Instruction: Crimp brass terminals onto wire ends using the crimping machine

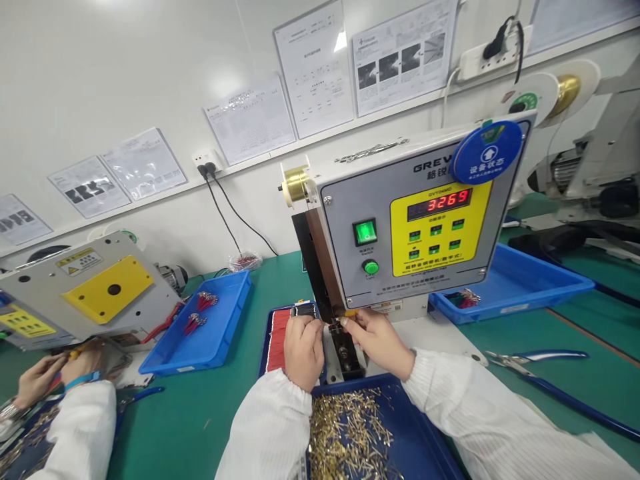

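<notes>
My left hand point(303, 352) is closed in a pinch just left of the crimping head point(345, 343) of the bench machine point(370, 220). Opposite it, my right hand point(383, 340) has thumb and fingertips pressed together at the head's right side, near a small yellow part point(351, 313). Whatever sits between the fingertips of either hand is too small to make out. A blue tray of small brass-coloured terminals point(345, 433) lies below both hands. Red wires point(278, 340) with white ends lie in a tray behind my left hand.
To the right are blue-handled pliers point(530, 370) and a blue tray point(530, 287) with a wire bundle. Left stands another blue tray point(220, 340) holding red wire bundles. A co-worker's hands point(60, 373) are at a second machine point(90, 287).
</notes>
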Demonstrator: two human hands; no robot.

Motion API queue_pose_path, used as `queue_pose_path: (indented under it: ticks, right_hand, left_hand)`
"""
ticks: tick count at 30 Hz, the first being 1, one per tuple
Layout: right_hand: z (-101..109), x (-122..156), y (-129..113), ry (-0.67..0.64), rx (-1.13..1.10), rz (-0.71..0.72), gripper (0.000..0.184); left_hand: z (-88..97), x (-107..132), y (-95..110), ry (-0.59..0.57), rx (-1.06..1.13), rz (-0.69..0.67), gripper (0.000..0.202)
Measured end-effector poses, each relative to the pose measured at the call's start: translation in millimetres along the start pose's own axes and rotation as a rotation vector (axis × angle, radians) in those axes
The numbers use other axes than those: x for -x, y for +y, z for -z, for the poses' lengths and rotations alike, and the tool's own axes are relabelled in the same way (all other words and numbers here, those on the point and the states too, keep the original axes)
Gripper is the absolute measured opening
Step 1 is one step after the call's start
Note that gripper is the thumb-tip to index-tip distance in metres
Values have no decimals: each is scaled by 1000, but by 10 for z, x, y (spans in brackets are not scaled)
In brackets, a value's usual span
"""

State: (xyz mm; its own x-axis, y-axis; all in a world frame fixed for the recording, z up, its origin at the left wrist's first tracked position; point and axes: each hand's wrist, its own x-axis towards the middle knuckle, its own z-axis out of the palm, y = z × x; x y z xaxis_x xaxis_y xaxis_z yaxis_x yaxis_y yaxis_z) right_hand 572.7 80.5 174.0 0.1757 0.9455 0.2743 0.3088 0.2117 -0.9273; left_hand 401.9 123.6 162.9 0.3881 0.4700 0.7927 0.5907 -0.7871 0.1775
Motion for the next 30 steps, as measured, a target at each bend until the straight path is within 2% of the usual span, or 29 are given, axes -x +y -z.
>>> queue_pose_path:
  ticks: [13,21,30]
  right_hand:
    - [-8,-1,33,0,4,18,26]
    - [-55,41,29,132,139,128,29]
    - [-89,51,7,145,181,104,22]
  left_hand:
    - [22,-13,23,27,2,-2,15]
    - [46,-20,37,16,-2,-14,14]
    - [37,-15,35,6,4,-2,14]
